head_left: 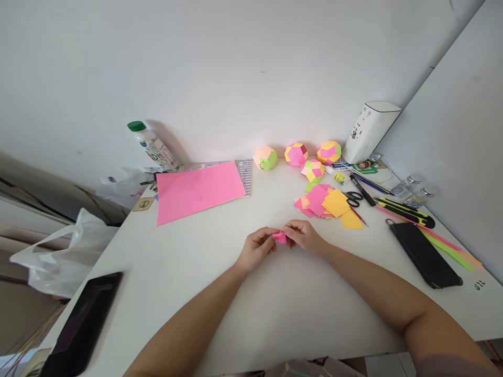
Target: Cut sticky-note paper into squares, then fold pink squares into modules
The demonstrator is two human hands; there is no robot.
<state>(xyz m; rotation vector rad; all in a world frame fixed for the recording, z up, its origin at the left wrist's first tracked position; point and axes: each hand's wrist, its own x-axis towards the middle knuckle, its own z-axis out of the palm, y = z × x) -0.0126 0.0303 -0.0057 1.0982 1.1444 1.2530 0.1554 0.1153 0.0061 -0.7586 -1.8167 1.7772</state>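
A small folded piece of pink paper [280, 237] is held between both hands above the middle of the white table [188, 283]. My left hand [257, 248] pinches its left end with thumb and fingers. On the other side, my right hand [304, 236] grips the right end, its fingertips partly behind the paper. Just beyond my right hand lies a loose pile of pink and yellow paper pieces [320, 201]. Several faceted paper balls in pink, yellow, green and peach, one of them a pink and yellow ball [296, 154], stand along the wall.
A large pink sheet [200, 191] lies at the back left beside a white bottle [155, 149]. Black scissors [353, 198], a cutter [408, 212] and a black phone case [426, 256] are on the right. A black tablet [84, 324] lies at the left edge.
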